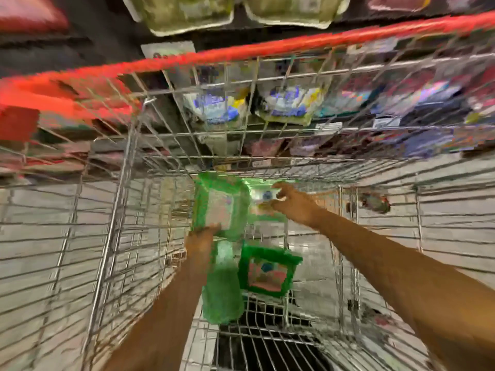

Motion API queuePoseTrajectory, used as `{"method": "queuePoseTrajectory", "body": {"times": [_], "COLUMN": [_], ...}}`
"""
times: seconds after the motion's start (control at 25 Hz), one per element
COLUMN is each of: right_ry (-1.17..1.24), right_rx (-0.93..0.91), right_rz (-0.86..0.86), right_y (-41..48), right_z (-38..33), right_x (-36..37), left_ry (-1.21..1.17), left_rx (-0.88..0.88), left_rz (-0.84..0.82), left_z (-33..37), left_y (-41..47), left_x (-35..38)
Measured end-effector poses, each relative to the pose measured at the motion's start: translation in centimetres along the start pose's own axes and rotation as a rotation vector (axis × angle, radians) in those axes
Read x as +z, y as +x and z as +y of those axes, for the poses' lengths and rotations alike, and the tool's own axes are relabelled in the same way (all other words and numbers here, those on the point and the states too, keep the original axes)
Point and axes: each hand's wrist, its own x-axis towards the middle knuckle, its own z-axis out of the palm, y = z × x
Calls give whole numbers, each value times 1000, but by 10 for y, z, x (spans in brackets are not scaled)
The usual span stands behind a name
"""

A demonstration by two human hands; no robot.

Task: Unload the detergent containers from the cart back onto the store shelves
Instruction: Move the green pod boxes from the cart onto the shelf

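The frame is blurred by motion. Inside the wire cart (112,236) lie several green detergent containers. My left hand (199,243) grips the near end of a green pack with a pale label (221,207). Under that hand lies a green bottle (222,295). To its right sits a green box with a pink label (267,273). My right hand (289,202) reaches deep into the cart with fingers spread and curved over another green container (261,194), apart from it or just touching; the blur hides which.
The cart's red handle bar (241,53) crosses the top. Beyond it are store shelves with blue-and-yellow packs (289,105), pale tubs (187,14) above, and darker packs (417,97) at right. The cart's dark wire floor (267,344) shows near me.
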Motion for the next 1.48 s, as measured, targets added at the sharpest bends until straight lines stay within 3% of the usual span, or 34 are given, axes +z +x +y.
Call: {"method": "queuePoseTrajectory", "body": {"times": [0.12, 0.24, 0.4, 0.52, 0.68, 0.92, 1.12, 1.24, 1.36, 1.48], "right_ry": [-64, 10, 74, -17, 137, 480, 754, 865, 701, 327], "right_rx": [-87, -116, -29, -8, 66, 74, 148, 158, 3, -161], "right_rz": [-49, -70, -51, -21, -57, -9, 82, 114, 266, 386], "right_y": [47, 86, 115, 120, 109, 52, -22, -66, -108, -144], "right_z": [-7, -18, -18, -12, -9, -3, 24, 31, 20, -1], "right_x": [27, 52, 80, 87, 86, 61, 46, 32, 22, 19], "left_ry": [-181, -408, -569, -548, -440, -505, -450, -318, -148, -251], "left_rx": [-6, -132, -238, -280, -257, -186, -76, -55, 20, 72], "left_rz": [-80, -152, -282, -239, -170, 0, -121, -319, -463, -628], "left_z": [6, 5, 11, 9, -3, -5, 9, 21, 33, 46], "left_y": [17, 34, 47, 59, 63, 20, -49, -93, -143, -190], "left_x": [1, -1, 8, 24, 42, 42, 32, 24, 16, 15]}}
